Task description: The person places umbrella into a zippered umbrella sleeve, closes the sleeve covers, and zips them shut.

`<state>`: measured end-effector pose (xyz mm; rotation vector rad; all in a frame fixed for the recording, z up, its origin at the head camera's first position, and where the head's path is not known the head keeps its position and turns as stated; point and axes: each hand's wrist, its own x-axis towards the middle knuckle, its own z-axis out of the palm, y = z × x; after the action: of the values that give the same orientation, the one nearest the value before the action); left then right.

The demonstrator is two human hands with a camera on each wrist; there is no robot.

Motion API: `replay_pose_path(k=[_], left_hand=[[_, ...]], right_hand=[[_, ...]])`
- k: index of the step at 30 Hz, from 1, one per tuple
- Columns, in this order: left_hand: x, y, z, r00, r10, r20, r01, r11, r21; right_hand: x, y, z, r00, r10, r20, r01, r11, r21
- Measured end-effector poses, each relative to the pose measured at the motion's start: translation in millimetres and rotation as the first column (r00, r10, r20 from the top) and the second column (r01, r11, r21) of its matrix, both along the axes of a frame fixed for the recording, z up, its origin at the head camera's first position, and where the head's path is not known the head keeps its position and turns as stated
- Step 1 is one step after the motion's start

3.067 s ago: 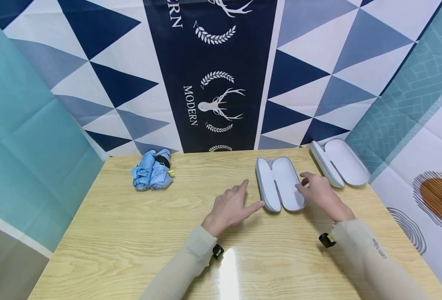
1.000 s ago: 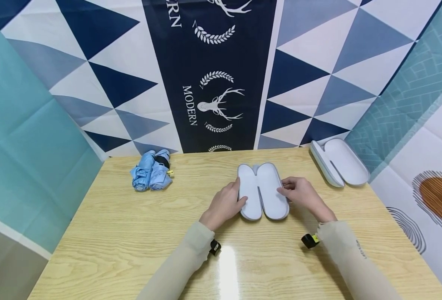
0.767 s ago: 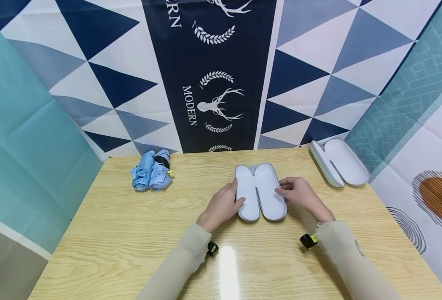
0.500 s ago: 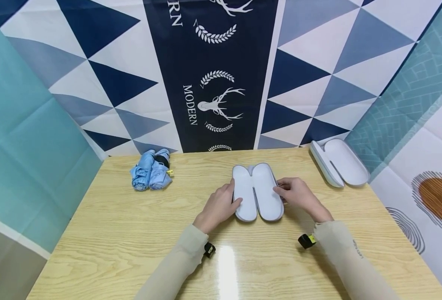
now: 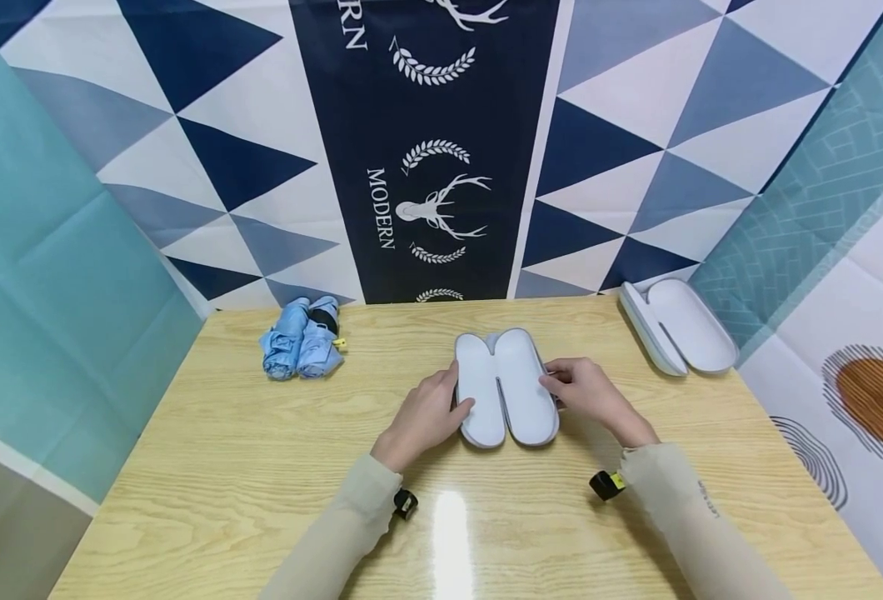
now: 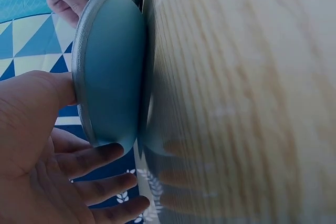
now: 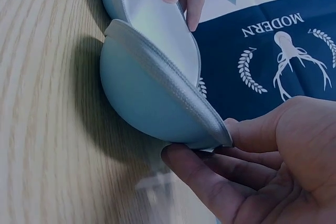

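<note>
An unfolded zip-style glasses case (image 5: 526,387), pale inside and light blue outside, lies spread on the wooden table between both hands. My left hand (image 5: 425,417) holds its left half, thumb over the rim and fingers along the outer side. In the left wrist view that thumb crosses the rim of the blue shell (image 6: 113,72), while the lower fingers spread away from it. My right hand (image 5: 587,392) pinches the right edge. The right wrist view shows its thumb on the rim and a finger under the blue shell (image 7: 147,103), which tilts up from the tabletop.
A second spread glasses case (image 5: 692,325) lies at the table's back right corner. Two rolled light-blue bundles, like folded umbrellas (image 5: 286,342), lie side by side at the back left. Patterned cloth walls (image 5: 441,167) enclose the table's back and sides.
Both hands were apart from or just beside the case about three seconds ago; they now grip its two sides. The case has slid left and slightly nearer, still moving left over the last second.
</note>
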<state>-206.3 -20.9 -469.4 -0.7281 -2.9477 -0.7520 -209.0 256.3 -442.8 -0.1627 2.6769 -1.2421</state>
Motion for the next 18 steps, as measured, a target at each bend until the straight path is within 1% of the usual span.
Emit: replay_pose_path(k=[4,8,14,18], left_hand=[[2.0,-5.2,0.1,1.0,0.003,-0.004,-0.003,1.0,-0.005],[2.5,-10.1,0.7,1.0,0.008,-0.009,-0.008,1.0,-0.009],[3.7,-17.9,1.0,1.0,-0.006,-0.016,0.006,1.0,-0.019],[5.1,-25.1,2.3,1.0,-0.011,0.005,0.011,1.0,-0.019]], right_hand=[[-0.8,-3.1,-0.9,1.0,0.004,0.02,-0.003,1.0,-0.012],[-1.8,-5.9,-1.5,1.0,0.003,0.02,-0.003,1.0,-0.025],[-0.9,-12.3,-4.6,1.0,0.0,0.027,0.001,0.999,-0.037],[1.3,-17.0,-6.3,0.999,0.004,0.041,-0.002,0.998,-0.059]])
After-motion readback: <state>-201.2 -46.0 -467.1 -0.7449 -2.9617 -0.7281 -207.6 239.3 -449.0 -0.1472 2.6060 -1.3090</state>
